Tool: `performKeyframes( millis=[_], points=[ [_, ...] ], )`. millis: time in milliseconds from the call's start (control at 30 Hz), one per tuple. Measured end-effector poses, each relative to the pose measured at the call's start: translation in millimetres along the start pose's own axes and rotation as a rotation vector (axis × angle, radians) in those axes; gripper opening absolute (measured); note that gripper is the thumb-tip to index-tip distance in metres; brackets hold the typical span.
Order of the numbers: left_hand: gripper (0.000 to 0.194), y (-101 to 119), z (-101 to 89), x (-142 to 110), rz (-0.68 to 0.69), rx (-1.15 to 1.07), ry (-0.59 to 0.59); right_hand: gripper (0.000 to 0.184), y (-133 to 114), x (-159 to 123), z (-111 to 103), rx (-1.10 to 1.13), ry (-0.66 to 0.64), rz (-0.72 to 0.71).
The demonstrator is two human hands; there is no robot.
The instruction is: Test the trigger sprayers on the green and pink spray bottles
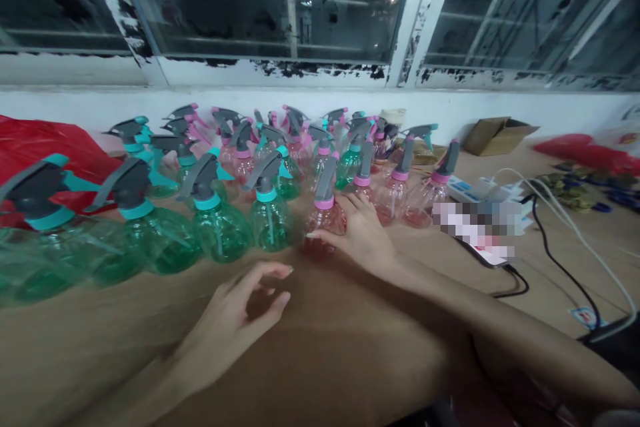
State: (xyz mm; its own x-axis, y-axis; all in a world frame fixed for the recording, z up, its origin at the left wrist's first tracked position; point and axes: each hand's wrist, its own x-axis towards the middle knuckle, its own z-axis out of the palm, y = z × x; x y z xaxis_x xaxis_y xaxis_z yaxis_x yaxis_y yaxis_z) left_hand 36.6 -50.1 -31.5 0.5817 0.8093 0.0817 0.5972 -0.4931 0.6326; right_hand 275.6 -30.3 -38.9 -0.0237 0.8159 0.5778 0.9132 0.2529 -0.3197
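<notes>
My right hand (363, 230) is wrapped round the body of a pink spray bottle (324, 217) with a grey trigger head, which stands upright on the brown table. In front of the bottles, my left hand (250, 307) hovers with thumb and fingers apart and nothing between them. The nearest bottle to it is a green spray bottle (271, 220) with a turquoise collar. Further green bottles (220, 233) line up to the left. More pink bottles (393, 197) stand just right of my right hand.
Several more spray bottles crowd the back by the wall. Red plastic bags (55, 147) lie at the left. To the right are a phone (475, 233), a white power strip (500, 193) with cables, and an open cardboard box (497, 135). Windows rise behind the table (320, 347).
</notes>
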Motion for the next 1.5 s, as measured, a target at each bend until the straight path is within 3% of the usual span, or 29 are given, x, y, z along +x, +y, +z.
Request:
performKeyframes(
  millis=[133,400,700,867,967,1033,1133,1267,1500],
  points=[
    [0.013,1,-1.5,2,0.032,0.013,-0.107,0.064,1,10,7,-0.017,0.015,0.033],
    [0.015,5,3.5,19,0.139,0.073,-0.204,0.054,-3,20,12,-0.012,0.012,0.094],
    [0.015,10,3.5,41,0.266,0.118,-0.209,0.059,-8,23,18,-0.013,0.016,0.148],
    [0.017,13,2.4,54,0.271,0.083,-0.198,0.065,-10,9,-5,0.041,0.029,0.066],
    [0.017,15,2.7,61,0.25,0.036,-0.199,0.042,1,-3,-30,0.057,0.075,0.047],
    [0.017,17,3.4,65,0.235,0.011,-0.205,0.029,14,-8,-45,0.058,0.082,0.126],
    [0.016,22,5.1,73,0.234,0.014,-0.225,0.033,36,-9,-54,0.022,0.097,0.245],
    [0.022,25,8.3,88,0.217,0.036,-0.204,0.049,51,-2,-48,-0.004,0.089,0.322],
    [0.031,21,11.4,99,0.165,0.092,-0.219,0.067,57,13,-25,0.055,0.022,0.267]
  ],
)
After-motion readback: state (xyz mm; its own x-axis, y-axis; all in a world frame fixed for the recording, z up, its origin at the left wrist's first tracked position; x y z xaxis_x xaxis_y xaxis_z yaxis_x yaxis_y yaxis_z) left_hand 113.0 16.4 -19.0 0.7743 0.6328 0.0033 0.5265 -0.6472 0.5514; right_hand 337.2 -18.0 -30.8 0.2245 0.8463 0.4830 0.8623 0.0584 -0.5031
